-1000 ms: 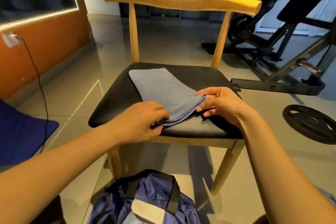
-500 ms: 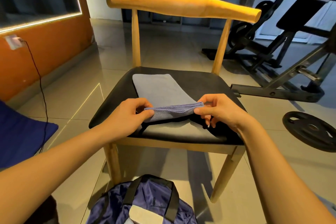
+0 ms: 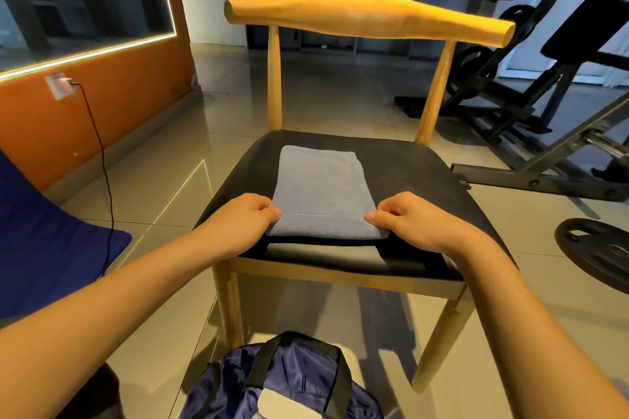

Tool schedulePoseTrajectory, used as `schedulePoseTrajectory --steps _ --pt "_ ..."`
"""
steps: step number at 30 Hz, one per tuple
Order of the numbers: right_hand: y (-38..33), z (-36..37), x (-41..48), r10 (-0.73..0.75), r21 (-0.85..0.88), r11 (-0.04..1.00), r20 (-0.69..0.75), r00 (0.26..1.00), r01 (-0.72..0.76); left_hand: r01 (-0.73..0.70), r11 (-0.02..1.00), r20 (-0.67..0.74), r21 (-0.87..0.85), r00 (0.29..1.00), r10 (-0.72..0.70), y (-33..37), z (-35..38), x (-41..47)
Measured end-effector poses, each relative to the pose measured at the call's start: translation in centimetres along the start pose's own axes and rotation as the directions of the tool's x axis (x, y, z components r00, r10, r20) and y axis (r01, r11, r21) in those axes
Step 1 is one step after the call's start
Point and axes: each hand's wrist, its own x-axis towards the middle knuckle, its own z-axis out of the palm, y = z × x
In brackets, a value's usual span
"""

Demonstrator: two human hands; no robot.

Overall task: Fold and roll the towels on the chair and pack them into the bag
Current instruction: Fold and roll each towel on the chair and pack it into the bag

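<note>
Pinching the near corners of the grey towel (image 3: pixel 318 192), left hand (image 3: pixel 243 223) and right hand (image 3: pixel 413 219) hold it on the chair (image 3: pixel 418 177) at frame centre; tiled floor (image 3: pixel 163 180), orange wall (image 3: pixel 51 126) upper left, bag (image 3: pixel 289 381) bottom centre.

Both hands (image 3: pixel 326 219) pinch the towel (image 3: pixel 320 190) on the chair (image 3: pixel 415 177).

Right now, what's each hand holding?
Left hand: pinching the towel at its near left corner.
Right hand: pinching its near right corner.
</note>
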Motion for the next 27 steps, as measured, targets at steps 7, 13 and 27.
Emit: schedulePoseTrajectory --steps 7,13,27 --pt "-0.2 0.3 -0.1 0.031 -0.012 0.999 0.006 0.999 -0.031 -0.028 0.998 0.028 0.05 0.999 0.027 -0.2 -0.2 0.0" --pt "-0.1 0.7 -0.5 0.014 -0.009 1.0 -0.03 0.999 -0.014 -0.033 0.998 0.09 0.048 0.996 0.029 -0.1 -0.9 0.1" --pt "0.4 4.0 -2.5 -0.325 -0.317 0.923 -0.339 0.883 0.218 -0.357 0.867 -0.243 0.347 0.859 0.451 -1.2 2.4 -1.8"
